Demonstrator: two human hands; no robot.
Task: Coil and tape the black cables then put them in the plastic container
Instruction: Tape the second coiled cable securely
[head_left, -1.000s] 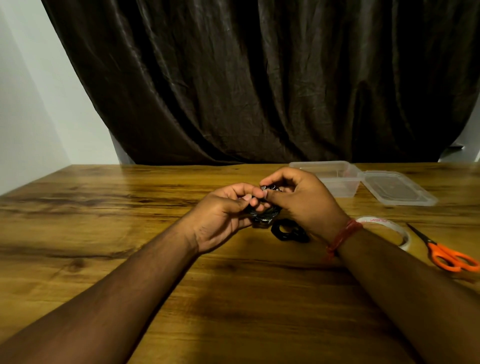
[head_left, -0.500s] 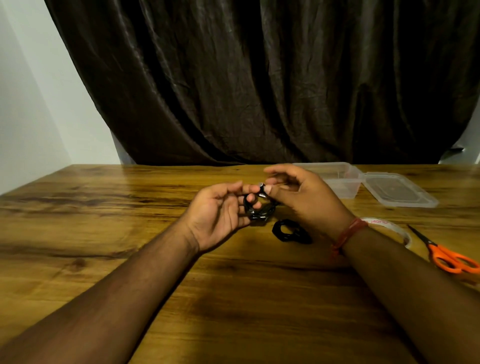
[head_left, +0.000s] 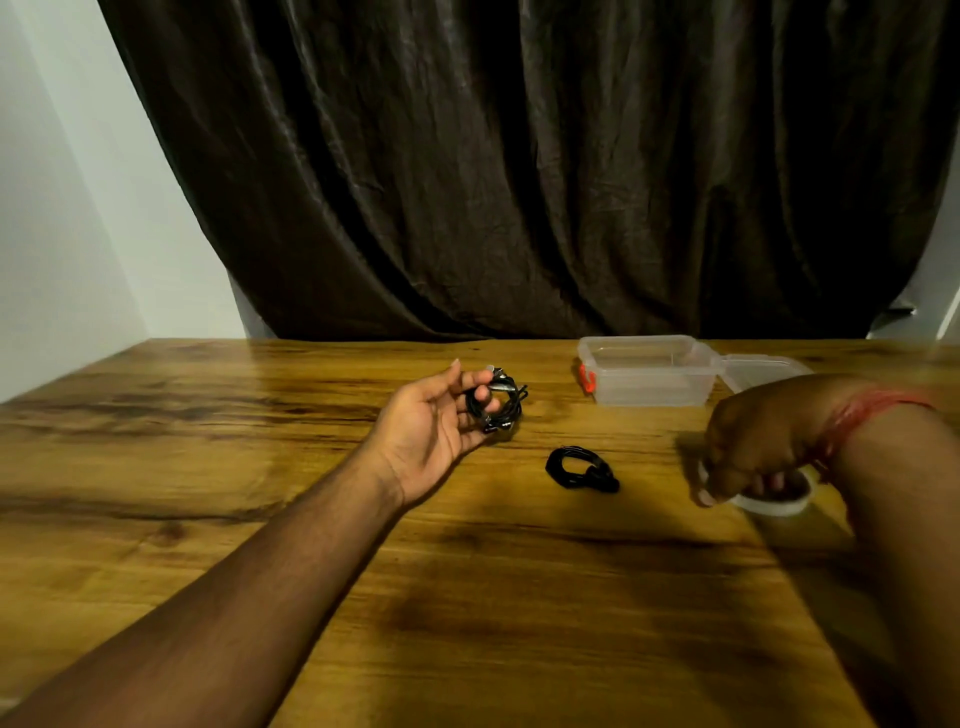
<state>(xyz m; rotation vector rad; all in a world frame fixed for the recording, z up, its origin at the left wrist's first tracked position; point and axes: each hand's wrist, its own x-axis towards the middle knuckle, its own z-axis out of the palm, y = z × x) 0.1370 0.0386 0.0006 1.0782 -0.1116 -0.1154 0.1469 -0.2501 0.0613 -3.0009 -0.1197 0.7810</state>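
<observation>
The left hand (head_left: 434, 423) is held palm up above the wooden surface (head_left: 260, 467), its fingers curled round a coiled black cable (head_left: 494, 402); the coil sits at the fingertips, with metal plug ends showing at its top and bottom edges. Whether the coil is taped cannot be told.

The right hand (head_left: 748, 441) is down at the right side, blurred, knuckles up, with its fingers gripping a roll of clear tape (head_left: 774, 501) that lies on the surface beneath it. A red thread band (head_left: 862, 415) circles the right wrist.

Between the two hands, nearer the person than the left hand's coil, a second coiled black cable (head_left: 582, 469) lies flat on the surface, touching neither hand.

Beyond the right hand and to the right of the left hand stands the clear plastic container (head_left: 649, 387), open, with an orange-red latch (head_left: 587, 378) on the end facing the left hand. No cable shows inside it. Its clear lid (head_left: 758, 366) lies just beside it on the far side from the left hand, partly hidden by the right wrist.

A dark brown curtain (head_left: 519, 182) hangs behind the surface, with pale wall (head_left: 62, 234) to the left of it.
</observation>
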